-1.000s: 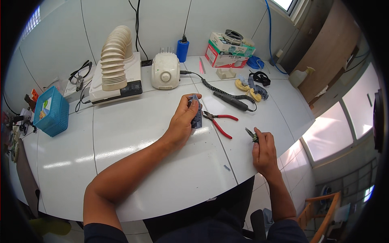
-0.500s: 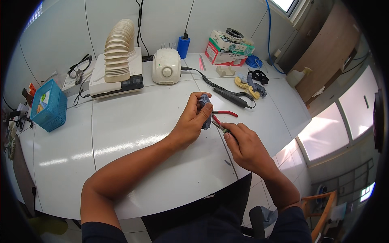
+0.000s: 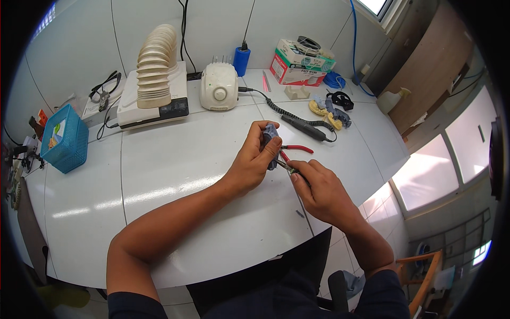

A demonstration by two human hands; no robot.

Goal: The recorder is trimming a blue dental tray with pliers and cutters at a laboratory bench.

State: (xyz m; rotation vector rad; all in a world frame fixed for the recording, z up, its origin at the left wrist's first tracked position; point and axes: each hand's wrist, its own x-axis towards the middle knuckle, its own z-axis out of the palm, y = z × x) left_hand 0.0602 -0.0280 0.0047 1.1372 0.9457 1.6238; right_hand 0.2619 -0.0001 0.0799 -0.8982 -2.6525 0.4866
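Note:
My left hand (image 3: 254,159) is closed around a small grey-blue moulded piece (image 3: 270,133), holding it upright over the white desk (image 3: 159,165). My right hand (image 3: 319,194) grips small dark cutters (image 3: 287,166), whose tips meet the lower part of that piece. Red-handled pliers (image 3: 297,148) lie behind both hands, partly hidden by them. A small grey sliver (image 3: 299,213) rests on the desk below my right hand.
Behind are a white machine with a ribbed hose (image 3: 153,74), a white control unit (image 3: 218,87), a corded handpiece (image 3: 303,127), yellow and grey models (image 3: 329,114) and stacked boxes (image 3: 297,74). A blue basket (image 3: 64,143) stands left.
My right hand has moved left and up with the cutters to the grey-blue piece. My left hand has shifted slightly rightward with the piece. Little differs from half a second ago.

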